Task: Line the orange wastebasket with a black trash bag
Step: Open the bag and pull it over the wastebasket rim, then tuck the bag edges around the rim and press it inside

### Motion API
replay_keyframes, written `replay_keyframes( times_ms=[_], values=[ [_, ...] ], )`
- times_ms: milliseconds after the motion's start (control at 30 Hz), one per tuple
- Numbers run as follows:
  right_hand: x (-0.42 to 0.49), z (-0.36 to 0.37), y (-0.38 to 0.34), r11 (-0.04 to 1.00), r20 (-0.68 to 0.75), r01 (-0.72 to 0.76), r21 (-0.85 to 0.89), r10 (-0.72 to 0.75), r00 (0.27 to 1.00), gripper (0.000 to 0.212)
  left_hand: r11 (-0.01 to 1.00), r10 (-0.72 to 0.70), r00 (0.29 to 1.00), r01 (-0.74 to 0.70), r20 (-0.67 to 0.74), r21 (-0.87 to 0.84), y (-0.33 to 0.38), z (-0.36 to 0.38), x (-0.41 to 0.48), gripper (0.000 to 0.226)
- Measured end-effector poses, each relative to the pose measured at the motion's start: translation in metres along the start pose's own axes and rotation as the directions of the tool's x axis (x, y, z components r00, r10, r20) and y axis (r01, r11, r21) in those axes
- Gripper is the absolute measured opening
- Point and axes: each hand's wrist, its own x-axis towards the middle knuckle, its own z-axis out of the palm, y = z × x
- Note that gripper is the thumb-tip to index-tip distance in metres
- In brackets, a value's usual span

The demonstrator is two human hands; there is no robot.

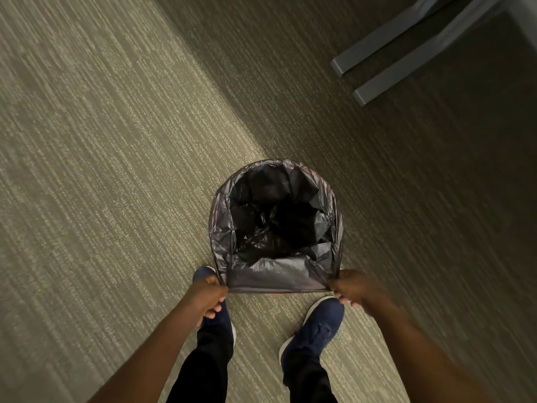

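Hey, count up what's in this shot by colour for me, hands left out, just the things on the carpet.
Black: 1, the trash bag, folded over the wastebasket rim.
Navy blue: 2, the shoes.
Grey: 2, the metal furniture legs.
Total: 5.
The wastebasket's orange is hidden under the bag.

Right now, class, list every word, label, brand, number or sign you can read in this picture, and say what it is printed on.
None can be read.
Black trash bag: plain, no print showing.
Blue shoes: no logo legible; blurred.
Carpet: only a woven pattern.
Grey furniture legs: no label visible.
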Motion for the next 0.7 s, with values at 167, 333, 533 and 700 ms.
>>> replay_keyframes(
  times_ms=[167,333,533,700],
  values=[
    [0.004,0.008,-0.001,0.893,-0.099,0.065,-0.445,-0.122,0.988,0.048,0.999,0.002,1.0,-0.001,-0.015,0.041,-0.01,0.004,0.003,0.025],
    [0.014,0.026,-0.006,0.96,-0.247,0.033,-0.277,-0.105,0.963,0.038,0.997,0.043,0.996,-0.039,-0.072,0.067,-0.006,0.011,0.013,0.013],
    [0.032,0.032,-0.009,0.979,-0.259,-0.057,0.197,0.108,0.96,0.023,0.99,0.114,0.952,-0.134,-0.284,-0.053,-0.004,0.016,0.026,0.005],
    [0.012,0.018,-0.009,0.777,-0.532,0.12,0.618,0.301,0.791,0.029,0.819,-0.034,0.837,-0.289,-0.546,-0.495,0.015,0.02,0.003,0.036]
  ],
)
